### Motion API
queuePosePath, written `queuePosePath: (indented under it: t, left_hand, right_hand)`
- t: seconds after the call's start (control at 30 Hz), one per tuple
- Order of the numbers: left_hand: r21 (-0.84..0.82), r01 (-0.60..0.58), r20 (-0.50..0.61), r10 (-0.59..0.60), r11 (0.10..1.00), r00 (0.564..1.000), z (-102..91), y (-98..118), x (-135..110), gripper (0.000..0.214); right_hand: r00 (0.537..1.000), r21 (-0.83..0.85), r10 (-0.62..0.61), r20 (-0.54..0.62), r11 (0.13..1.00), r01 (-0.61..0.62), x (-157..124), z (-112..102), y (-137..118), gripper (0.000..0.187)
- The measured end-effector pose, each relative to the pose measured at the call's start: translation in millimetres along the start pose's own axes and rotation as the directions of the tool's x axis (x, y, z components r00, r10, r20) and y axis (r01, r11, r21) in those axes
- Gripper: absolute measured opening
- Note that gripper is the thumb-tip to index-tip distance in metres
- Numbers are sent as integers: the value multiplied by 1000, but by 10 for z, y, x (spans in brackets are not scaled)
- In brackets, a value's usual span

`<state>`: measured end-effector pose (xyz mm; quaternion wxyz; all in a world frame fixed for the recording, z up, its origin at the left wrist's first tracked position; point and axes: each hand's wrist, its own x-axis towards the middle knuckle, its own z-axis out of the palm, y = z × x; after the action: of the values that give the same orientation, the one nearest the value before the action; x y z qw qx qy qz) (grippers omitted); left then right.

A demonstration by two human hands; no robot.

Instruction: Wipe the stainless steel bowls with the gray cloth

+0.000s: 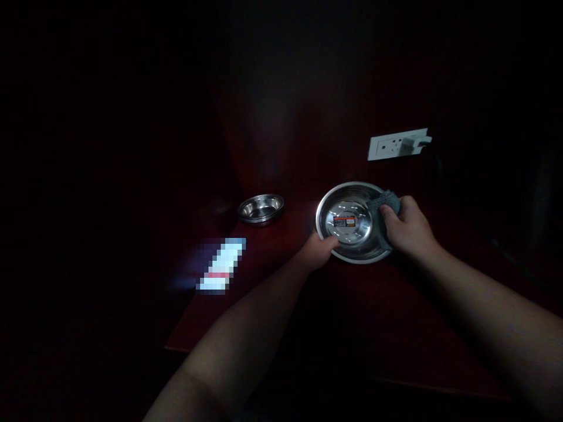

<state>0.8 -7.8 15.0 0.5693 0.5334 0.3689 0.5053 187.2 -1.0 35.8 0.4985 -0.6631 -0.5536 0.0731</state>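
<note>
A shiny steel bowl [365,249] is tilted so its inside faces me, with a small printed label [343,221] on its bottom. My left hand [319,251] grips the bowl's lower left rim, thumb over the inner edge and fingers hidden behind. At the right rim, my right hand [407,225] is closed on a grey-green cloth [383,202], which is pressed against the bowl's wall. Part of the cloth hangs down inside the rim below the thumb.
Stacked steel bowls [261,210] sit on the dark red table [193,328] at the back left. Nearer me lies a bright, pixelated screen [222,266]. A white wall socket [396,145] with a plug and cable is behind on the right. The surroundings are very dark.
</note>
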Motion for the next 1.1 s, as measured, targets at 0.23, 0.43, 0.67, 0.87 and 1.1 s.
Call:
queuePosePath:
  t: [0.23, 0.43, 0.67, 0.87, 1.1]
  left_hand:
    - [-5, -300, 26, 300, 954, 954, -64, -11, 4, 79]
    - [13, -164, -37, 165, 986, 986, -51, -8, 6, 57]
    - [-71, -40, -45, 36, 997, 998, -19, 80, -20, 53]
    - [-29, -70, -1, 70, 997, 998, -35, 41, -20, 57]
    - [-25, -240, 72, 241, 970, 968, -89, 27, -24, 72]
  right_hand:
    - [994, 173, 47, 100, 983, -64, 38, 147, 137, 27]
    - [993, 174, -28, 117, 985, 8, -1, 152, 90, 22]
    - [986, 51, -137, 91, 990, 133, -5, 36, 15, 19]
    - [982, 15, -167, 82, 986, 167, 18, -25, -17, 21]
    - [994, 71, -93, 62, 994, 88, 48, 24, 32, 26]
